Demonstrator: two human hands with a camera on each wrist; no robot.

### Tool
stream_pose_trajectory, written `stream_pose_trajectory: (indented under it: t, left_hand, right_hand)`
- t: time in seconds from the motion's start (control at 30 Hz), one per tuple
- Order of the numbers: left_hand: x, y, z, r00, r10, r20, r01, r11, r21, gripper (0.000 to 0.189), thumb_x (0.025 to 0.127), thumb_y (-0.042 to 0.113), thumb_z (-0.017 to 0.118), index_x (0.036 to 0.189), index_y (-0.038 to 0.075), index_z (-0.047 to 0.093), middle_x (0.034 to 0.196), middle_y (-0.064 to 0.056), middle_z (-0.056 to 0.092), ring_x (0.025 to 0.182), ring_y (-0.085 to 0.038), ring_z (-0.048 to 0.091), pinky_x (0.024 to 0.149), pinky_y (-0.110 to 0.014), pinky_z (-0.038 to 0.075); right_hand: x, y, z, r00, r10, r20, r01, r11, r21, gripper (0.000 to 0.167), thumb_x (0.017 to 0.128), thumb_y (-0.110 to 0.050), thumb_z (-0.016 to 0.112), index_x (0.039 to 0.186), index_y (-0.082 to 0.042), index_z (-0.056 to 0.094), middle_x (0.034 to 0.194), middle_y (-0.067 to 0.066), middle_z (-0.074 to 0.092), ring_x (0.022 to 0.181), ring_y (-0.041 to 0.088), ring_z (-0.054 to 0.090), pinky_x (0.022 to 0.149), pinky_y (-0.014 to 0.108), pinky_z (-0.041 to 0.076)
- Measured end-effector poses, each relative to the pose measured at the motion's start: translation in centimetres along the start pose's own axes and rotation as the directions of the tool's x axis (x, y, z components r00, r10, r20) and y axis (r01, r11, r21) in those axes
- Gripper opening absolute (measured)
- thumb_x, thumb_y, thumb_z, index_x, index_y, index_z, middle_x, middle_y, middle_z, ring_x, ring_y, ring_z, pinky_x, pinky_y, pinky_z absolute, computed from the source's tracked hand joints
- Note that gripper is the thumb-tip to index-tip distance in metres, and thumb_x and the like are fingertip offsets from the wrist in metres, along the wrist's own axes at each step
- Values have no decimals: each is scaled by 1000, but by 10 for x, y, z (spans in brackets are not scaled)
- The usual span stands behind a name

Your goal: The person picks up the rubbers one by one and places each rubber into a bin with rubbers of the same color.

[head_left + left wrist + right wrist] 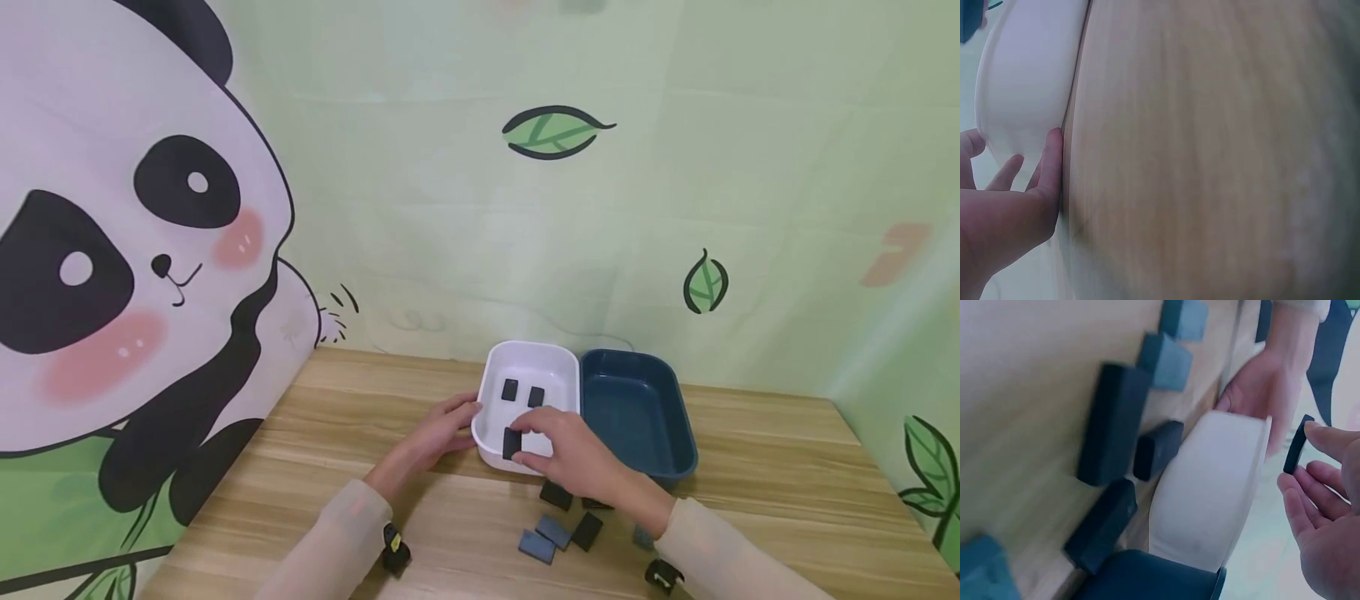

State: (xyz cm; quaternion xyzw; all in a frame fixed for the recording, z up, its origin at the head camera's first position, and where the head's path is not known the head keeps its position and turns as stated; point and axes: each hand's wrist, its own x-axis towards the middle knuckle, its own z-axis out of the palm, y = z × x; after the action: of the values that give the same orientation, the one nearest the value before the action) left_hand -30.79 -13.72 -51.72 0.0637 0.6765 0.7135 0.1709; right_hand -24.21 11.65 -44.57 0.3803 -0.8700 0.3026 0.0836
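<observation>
Between thumb and fingertips, my right hand [566,450] pinches a small black rectangular block [512,443], held above the near part of a white bin [525,348]. Seen from the right wrist, this block [1298,445] is thin and stands clear of the bin wall [1204,487]. Two more black blocks, one on the left [509,390] and one on the right [536,397], lie on the white bin's floor. My left hand [442,429] rests against that bin's left side. The left wrist view shows its spread fingers [1052,156] touching the outer wall.
A dark blue bin [678,417] stands against the white bin's right side. In front of both lie several loose black blocks [587,531] and blue-grey blocks [537,546] on the wooden table [360,383]. Behind is a printed green cloth [420,208].
</observation>
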Motion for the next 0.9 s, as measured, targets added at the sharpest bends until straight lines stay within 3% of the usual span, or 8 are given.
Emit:
stream_pose_trajectory:
  t: [0.23,0.43,0.73,0.9]
  left_hand:
    - [2,-1,0,1000,0,-7,0,1000,-3,57,111,25,54,159,-2,41,152,-28,52,139,-39,53,106,-47,55]
    - [0,1,2,1000,1,-5,-1,1000,13,57,111,26,53,159,-2,42,151,-27,53,137,-37,54,106,-47,55]
    - [0,1,2,1000,-2,-7,2,1000,1,56,111,25,53,158,-2,43,151,-27,53,137,-36,54,105,-46,56]
    - [0,1,2,1000,-3,-12,3,1000,3,55,111,25,53,158,-2,43,152,-27,52,138,-36,53,105,-46,56]
  right_hand:
    - [32,21,10,992,120,-46,-122,992,-23,35,89,-14,88,119,-2,75,114,11,77,105,31,72,94,47,61]
    - [54,40,25,978,205,-33,-206,978,-28,32,89,-10,87,117,0,74,110,13,76,103,33,71,93,46,60]
    - [70,56,40,956,292,24,-290,956,-52,29,90,-6,84,115,3,74,110,15,77,102,29,70,98,46,58]
    - [74,62,45,949,310,56,-306,949,-76,28,88,-6,85,114,2,75,104,13,76,94,24,66,93,44,58]
